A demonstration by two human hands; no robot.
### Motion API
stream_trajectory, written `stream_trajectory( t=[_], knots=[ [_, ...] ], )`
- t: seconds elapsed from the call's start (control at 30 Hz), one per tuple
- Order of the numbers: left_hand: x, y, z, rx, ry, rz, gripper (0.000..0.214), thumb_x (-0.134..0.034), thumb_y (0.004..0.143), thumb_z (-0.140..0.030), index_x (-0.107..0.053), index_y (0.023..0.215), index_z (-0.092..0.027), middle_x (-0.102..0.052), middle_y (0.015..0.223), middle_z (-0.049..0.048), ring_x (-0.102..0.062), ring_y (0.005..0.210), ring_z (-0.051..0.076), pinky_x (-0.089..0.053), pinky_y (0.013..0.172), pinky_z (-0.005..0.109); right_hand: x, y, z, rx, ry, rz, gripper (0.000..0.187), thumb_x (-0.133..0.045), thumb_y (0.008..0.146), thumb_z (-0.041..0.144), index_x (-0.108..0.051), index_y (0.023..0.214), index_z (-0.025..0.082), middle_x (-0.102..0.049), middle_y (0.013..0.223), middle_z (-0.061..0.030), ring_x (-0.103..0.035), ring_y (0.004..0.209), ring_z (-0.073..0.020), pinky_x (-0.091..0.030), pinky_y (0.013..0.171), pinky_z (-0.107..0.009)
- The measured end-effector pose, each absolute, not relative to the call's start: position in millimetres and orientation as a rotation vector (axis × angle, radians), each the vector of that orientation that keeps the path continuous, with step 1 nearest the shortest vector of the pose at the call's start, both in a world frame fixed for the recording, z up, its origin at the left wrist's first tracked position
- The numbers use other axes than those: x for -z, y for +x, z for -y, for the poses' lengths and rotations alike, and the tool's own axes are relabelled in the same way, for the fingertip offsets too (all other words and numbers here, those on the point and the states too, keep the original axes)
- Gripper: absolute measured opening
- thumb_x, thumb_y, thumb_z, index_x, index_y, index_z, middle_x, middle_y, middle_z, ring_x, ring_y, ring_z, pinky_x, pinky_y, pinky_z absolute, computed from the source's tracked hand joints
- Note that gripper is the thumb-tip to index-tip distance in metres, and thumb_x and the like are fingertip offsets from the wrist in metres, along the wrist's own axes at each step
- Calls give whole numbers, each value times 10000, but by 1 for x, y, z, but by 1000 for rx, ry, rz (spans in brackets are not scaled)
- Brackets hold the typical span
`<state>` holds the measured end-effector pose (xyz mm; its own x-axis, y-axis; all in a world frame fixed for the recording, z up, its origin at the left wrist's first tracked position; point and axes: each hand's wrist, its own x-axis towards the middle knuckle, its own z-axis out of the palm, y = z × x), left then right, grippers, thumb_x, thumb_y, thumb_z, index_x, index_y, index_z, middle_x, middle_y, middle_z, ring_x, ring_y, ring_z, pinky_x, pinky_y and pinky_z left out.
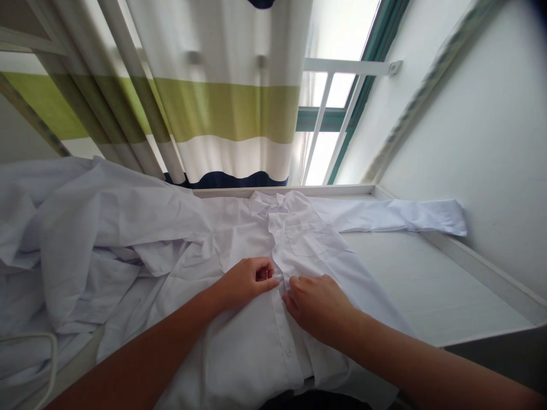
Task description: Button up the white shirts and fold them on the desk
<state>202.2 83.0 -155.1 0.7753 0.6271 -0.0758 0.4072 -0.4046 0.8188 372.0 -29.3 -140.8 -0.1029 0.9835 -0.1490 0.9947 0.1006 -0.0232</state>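
Observation:
A white button-up shirt (pixel 248 347) lies front side up before me, its collar at the far end and one sleeve (pixel 397 215) stretched out to the right. A chest pocket (pixel 304 238) shows on its right half. Over the middle of the front opening, my left hand (pixel 250 279) has its fingers curled, thumb and fingertips at the placket edge. Close beside it, my right hand (pixel 318 302) is closed with its fingertips on the other edge of the placket. A small button (pixel 288 353) is visible lower down the placket. Whatever lies between the fingertips is too small to see clearly.
More crumpled white garments (pixel 64 228) are heaped on the left. The white surface (pixel 397 273) beneath has a raised rim at the back and right. Behind it hang striped curtains (pixel 226 108) beside a window with a white railing (pixel 348 67). A pale curved tube (pixel 53 359) sits lower left.

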Motion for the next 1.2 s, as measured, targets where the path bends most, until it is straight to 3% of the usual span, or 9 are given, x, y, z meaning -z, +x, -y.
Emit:
stream_trajectory(
  t=[0.2, 0.43, 0.63, 0.8, 1.03, 1.2],
  knots=[
    [156, 201, -82, -333, 2031, -784, 255, -634, 852, -430, -588, 807, -184, -542, 717, -29, -473, 669, 129, -357, 605, 249, 140, 379, 26, 191, 2114, -2256, 194, -455, 910, 214, -635, 844, 184, -731, 832, -76, -682, 710, -225, -316, 596, -326],
    [157, 201, -81, -365, 2017, -797, 246, -635, 858, -421, -607, 819, -179, -527, 692, -34, -462, 651, 122, -341, 583, 242, 145, 384, 24, 252, 2234, -2212, 344, -518, 927, 512, -598, 774, 215, -718, 791, -56, -637, 663, -221, -224, 555, -306],
    [161, 201, -82, -368, 2044, -794, 254, -645, 857, -435, -613, 824, -185, -532, 693, -35, -467, 651, 123, -333, 576, 240, 151, 378, 25, 205, 2226, -2274, 220, -456, 945, 299, -580, 788, 209, -718, 811, -51, -624, 658, -205, -214, 573, -318],
    [162, 200, -82, -391, 1996, -791, 256, -653, 853, -439, -587, 842, -192, -522, 702, -43, -455, 652, 119, -349, 590, 240, 142, 396, 24, 675, 2310, -2320, 247, -475, 952, 306, -542, 737, 205, -676, 786, -33, -565, 695, -181, -292, 603, -301],
    [156, 202, -75, -462, 1912, -776, 264, -672, 844, -429, -568, 839, -186, -509, 696, -46, -439, 643, 112, -362, 593, 241, 132, 409, 12, 1885, 2355, -2259, 295, -536, 950, 405, -537, 743, 194, -557, 602, 24, -508, 589, -131, -407, 637, -285],
    [148, 201, -71, -609, 1902, -818, 247, -681, 848, -405, -582, 817, -180, -536, 706, -35, -471, 658, 114, -391, 619, 240, 132, 398, -6, 2236, 2314, -2206, 300, -597, 914, 438, -590, 772, 174, -576, 611, 14, -531, 585, -134, -433, 625, -291]
  ],
)
